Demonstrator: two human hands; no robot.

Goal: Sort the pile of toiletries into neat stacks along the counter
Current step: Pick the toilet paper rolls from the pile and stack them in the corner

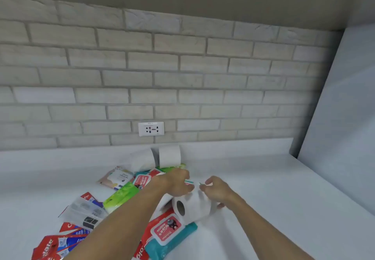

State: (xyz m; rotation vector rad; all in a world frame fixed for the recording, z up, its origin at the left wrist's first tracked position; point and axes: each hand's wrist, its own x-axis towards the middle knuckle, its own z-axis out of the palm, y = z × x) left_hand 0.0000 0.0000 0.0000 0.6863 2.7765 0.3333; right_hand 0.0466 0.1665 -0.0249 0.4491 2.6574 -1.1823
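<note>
Lying at the bottom left of the pile, red toothpaste boxes (47, 246) were cut off by the frame edge, with only "gate" readable on one. A clear packet (85, 213) beside them was too blurred to be identified. "Wipes" was printed on the red label of a teal wipes pack (168, 233). A small white-and-teal item (189, 182), mostly hidden, was pinched in the curled fingers of the left hand (178, 182). The right hand (217, 190) was narrowed at its tip, though a hold could not be confirmed. A toilet roll (192, 205) was laid sideways beneath both hands on the white counter (274, 198). Two more rolls (169, 156) were seen against the brick wall (182, 66), under a socket (151, 128).
</note>
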